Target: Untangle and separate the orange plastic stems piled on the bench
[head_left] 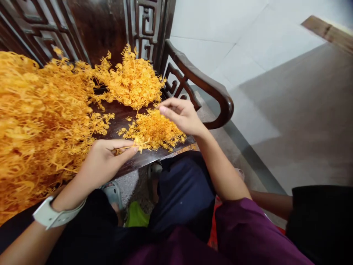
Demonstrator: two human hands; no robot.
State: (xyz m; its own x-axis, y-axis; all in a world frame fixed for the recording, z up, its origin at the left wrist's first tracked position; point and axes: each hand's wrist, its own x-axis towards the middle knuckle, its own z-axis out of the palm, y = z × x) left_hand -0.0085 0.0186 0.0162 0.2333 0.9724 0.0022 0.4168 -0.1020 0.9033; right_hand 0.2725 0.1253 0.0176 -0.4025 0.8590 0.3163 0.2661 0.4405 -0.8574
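Observation:
My left hand [110, 158] pinches a small yellow-orange plastic flower piece [141, 143] between thumb and forefinger, with its thin stem running back into the hand. My right hand [183, 116] hovers over a low pile of small loose orange pieces [154, 129]. Its thumb and forefinger are closed together; anything between them is too small to make out. Behind that pile sits a second heap of orange plastic pieces [135, 81] with curly, spidery ends. To the left a much larger mass of the same orange pieces [41, 125] reaches past my left forearm.
The piles lie on a dark carved wooden bench [139, 160] with a curved armrest [204, 77] at its right end. A white tiled wall [209, 22] is behind. Another person's arm [271, 203] shows at the right. A sandal [113, 193] and a bright green object [137, 215] are below.

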